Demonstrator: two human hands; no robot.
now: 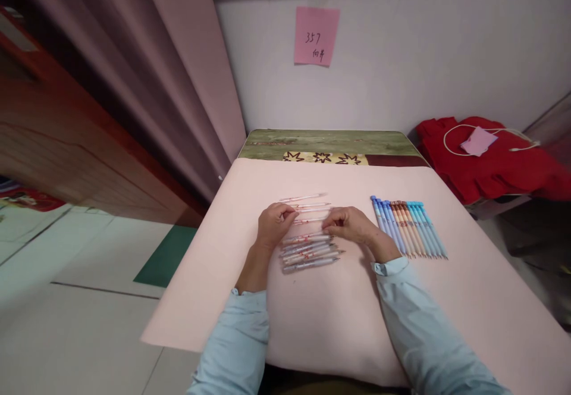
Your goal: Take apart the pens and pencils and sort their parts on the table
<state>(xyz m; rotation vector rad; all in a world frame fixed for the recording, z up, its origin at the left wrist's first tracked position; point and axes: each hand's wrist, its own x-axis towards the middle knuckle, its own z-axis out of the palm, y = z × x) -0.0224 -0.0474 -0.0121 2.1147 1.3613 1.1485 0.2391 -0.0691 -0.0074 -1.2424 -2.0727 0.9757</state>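
My left hand (273, 223) and my right hand (352, 224) are at the two ends of a thin white pen with red marks (309, 220), fingers pinched on it. The pen lies level between them, close over the table. Just beyond are a few similar pale pens (307, 197), spaced apart. Nearer to me is a closer bunch of white and greyish pens (308, 258), lying side by side with tips to the right. Right of my right hand, a neat row holds blue pens (388, 222), brown-topped pens (408, 228) and light-blue pens (429, 228).
Pale pink paper (214, 252) covers most of the table, with a green patterned strip (325, 139) bare at the back. A red cloth (486, 169) with a white cable lies at the right. On the wall hangs a pink note (316, 35); a curtain (178, 56) hangs left.
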